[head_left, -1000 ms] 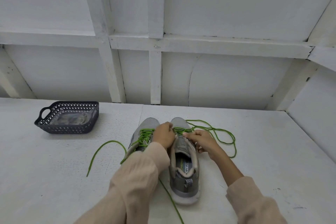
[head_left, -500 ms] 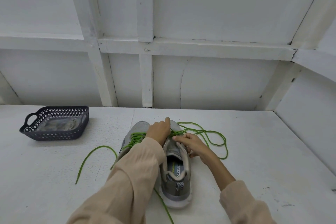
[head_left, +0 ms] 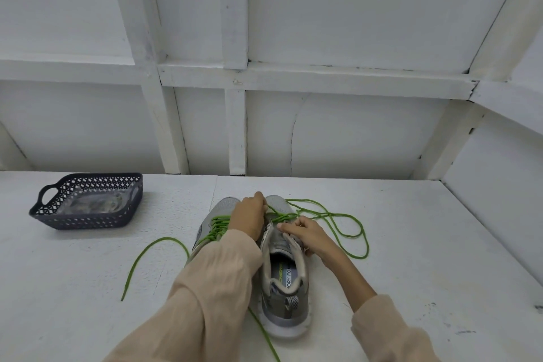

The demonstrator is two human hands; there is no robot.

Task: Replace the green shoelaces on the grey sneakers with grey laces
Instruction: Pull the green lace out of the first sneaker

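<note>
Under your left hand's fingers [head_left: 258,203], pinched on the thin bright-green shoelace [head_left: 329,216], sits the grey mesh sneaker [head_left: 283,279], whose tongue your right hand's fingers [head_left: 289,228] clamp.

Two grey sneakers [head_left: 283,279] are stood side by side, toes away; green laces [head_left: 338,220], partly unthreaded, are trailed loosely around them.

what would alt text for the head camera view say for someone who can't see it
A person's left hand and right hand work at the green lace of the right-side grey sneaker on a white table; loose lace loops trail to its right. A second grey sneaker, green-laced, sits alongside, and a dark basket stands far left.
</note>
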